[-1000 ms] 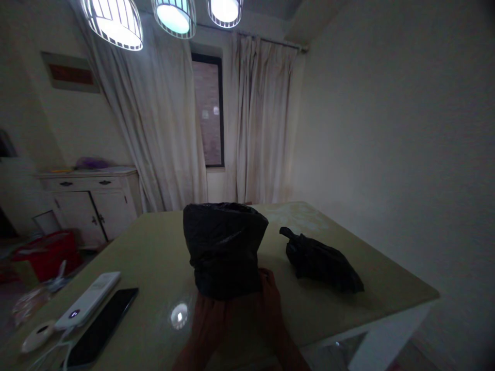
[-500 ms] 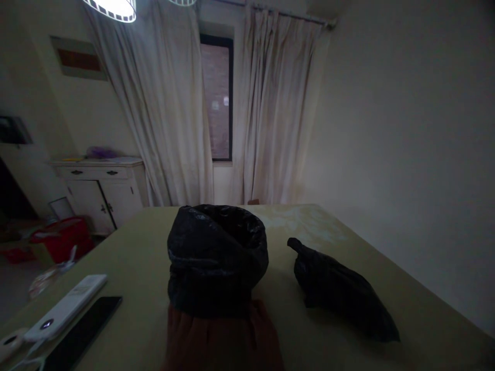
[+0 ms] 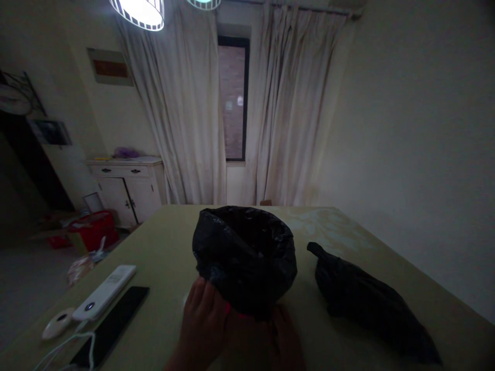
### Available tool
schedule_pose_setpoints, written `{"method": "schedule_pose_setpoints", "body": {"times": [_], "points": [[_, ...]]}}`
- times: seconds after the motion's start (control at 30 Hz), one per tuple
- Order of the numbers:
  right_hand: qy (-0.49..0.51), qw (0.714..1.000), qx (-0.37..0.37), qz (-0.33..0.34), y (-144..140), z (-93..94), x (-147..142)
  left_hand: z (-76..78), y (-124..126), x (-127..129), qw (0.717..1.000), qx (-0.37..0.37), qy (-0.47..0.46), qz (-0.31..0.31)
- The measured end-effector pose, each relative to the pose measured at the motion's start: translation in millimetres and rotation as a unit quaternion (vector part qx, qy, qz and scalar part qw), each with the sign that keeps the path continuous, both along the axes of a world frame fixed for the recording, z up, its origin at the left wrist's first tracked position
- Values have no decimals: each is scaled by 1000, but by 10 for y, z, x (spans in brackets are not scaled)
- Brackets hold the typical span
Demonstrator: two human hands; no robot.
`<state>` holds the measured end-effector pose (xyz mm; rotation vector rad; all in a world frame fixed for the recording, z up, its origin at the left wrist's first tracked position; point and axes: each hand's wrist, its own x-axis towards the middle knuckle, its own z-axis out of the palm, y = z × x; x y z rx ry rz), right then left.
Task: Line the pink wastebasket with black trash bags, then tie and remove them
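Your left hand and right hand clasp the black bag low down, fingers closed on thin, limp, slippery-looking film, best gripped at its rolled rim.

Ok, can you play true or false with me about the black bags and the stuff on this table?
1. Both hands, left hand and right hand, are at the open black bag. True.
2. The second black bag stands upright. False: it lies on its side on the table.
3. A white remote lies beside a dark phone. True.
4. The curtains are red. False: they are pale.
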<state>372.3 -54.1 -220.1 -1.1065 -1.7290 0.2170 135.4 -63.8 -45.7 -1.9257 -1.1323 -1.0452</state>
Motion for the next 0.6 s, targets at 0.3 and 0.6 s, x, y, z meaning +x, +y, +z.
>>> {"method": "schedule_pose_setpoints", "body": {"times": [0.3,0.6], "points": [[107,982,33,-154,-79,683,18,662,22,119,986,-153,0,-64],[84,975,87,-188,346,1598,482,703,-77,249,990,-81,-30,-113]]}}
